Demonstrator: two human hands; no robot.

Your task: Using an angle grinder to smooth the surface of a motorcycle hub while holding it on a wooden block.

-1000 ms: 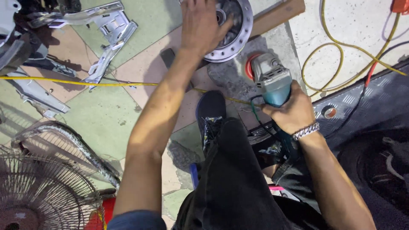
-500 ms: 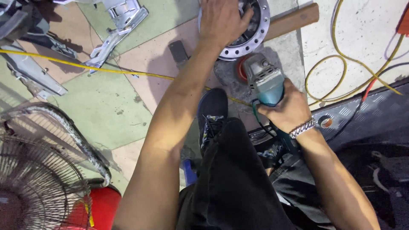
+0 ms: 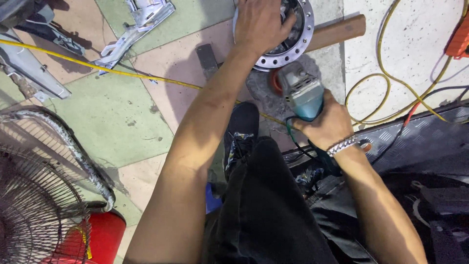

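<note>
At twelve o'clock, left hand [image 3: 261, 22] spread flat on round drilled metal flange [image 3: 298, 46]; at two, right hand [image 3: 327, 122] clenched around teal angle grinder [image 3: 303, 93].

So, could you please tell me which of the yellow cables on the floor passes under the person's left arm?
The straight, taut yellow cable crossing the tiles from the left; the other yellow cable lies looped on the pale floor at the right.
</note>
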